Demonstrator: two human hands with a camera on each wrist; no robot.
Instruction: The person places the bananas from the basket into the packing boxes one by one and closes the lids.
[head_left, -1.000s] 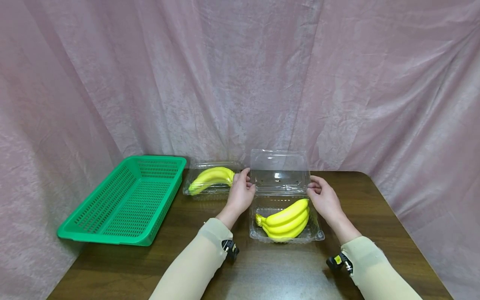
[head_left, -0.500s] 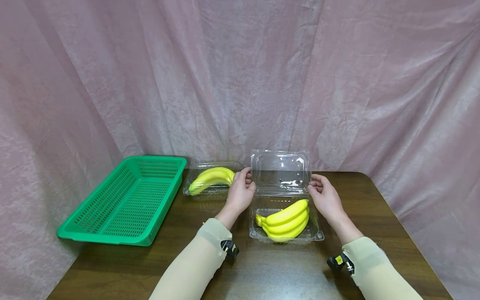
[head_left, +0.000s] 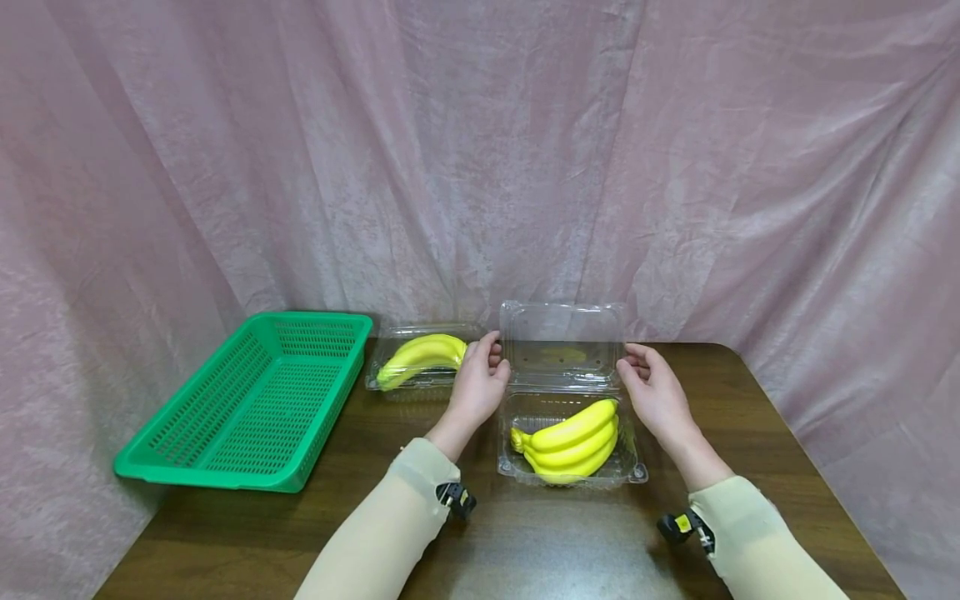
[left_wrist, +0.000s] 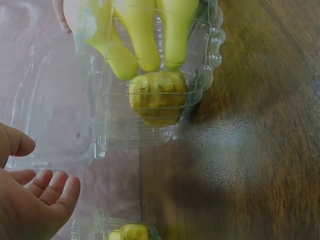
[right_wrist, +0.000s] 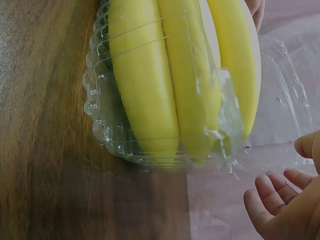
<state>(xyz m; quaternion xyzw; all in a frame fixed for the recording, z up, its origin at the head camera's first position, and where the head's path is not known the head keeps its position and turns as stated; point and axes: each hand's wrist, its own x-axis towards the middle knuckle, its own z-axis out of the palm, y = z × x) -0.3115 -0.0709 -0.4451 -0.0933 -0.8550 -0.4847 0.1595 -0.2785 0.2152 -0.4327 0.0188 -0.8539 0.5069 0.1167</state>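
A clear plastic clamshell box (head_left: 636,450) stands on the table with its lid (head_left: 562,333) tipped up at the back. In its base lies a bunch of yellow bananas (head_left: 573,442), stems toward the left. My left hand (head_left: 482,379) is at the lid's left edge, its fingers loosely bent and holding nothing. Past the lid's right edge, my right hand (head_left: 654,392) hovers with relaxed fingers. The right wrist view shows its fingers (right_wrist: 270,195) slightly spread by the lid corner. Whether a fingertip still touches the plastic is hard to tell.
A second clear box (head_left: 371,379) with bananas (head_left: 423,358) inside sits behind my left hand, its lid down. At the left stands a green perforated basket (head_left: 296,475). A pink curtain (head_left: 525,150) hangs behind the brown table (head_left: 540,542).
My right hand has shifted slightly right, away from the lid's edge. My left hand has drifted a little left. The reflections on the raised lid differ, and its tilt has changed slightly.
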